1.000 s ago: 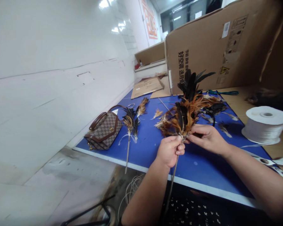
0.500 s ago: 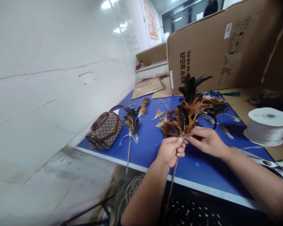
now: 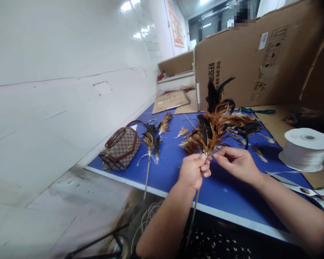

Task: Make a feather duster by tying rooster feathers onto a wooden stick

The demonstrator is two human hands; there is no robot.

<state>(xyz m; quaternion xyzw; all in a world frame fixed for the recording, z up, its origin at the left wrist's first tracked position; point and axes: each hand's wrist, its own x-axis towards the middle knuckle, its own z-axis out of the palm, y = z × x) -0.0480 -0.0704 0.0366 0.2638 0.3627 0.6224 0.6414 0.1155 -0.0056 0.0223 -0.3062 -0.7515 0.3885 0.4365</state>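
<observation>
My left hand (image 3: 192, 171) is closed round the stick of a feather duster (image 3: 208, 133), just under its brown and black feathers. The stick runs down past the table's front edge. At the base of the feathers, a pale binding shows by my left thumb. Just to the right, my right hand (image 3: 239, 163) is closed in a pinch beside that binding; what lies between its fingertips is too small to make out. Loose brown and black feathers (image 3: 245, 126) lie behind the duster.
A second feather-tipped stick (image 3: 148, 162) and a patterned handbag (image 3: 122, 151) lie on the left of the blue table (image 3: 167, 176). To the right are a white ribbon spool (image 3: 302, 154) and scissors (image 3: 302, 189). A large cardboard box (image 3: 237, 64) stands behind.
My right hand has drawn slightly away from the binding, to the right. The duster's feathers have turned a little in my left hand, which keeps its hold.
</observation>
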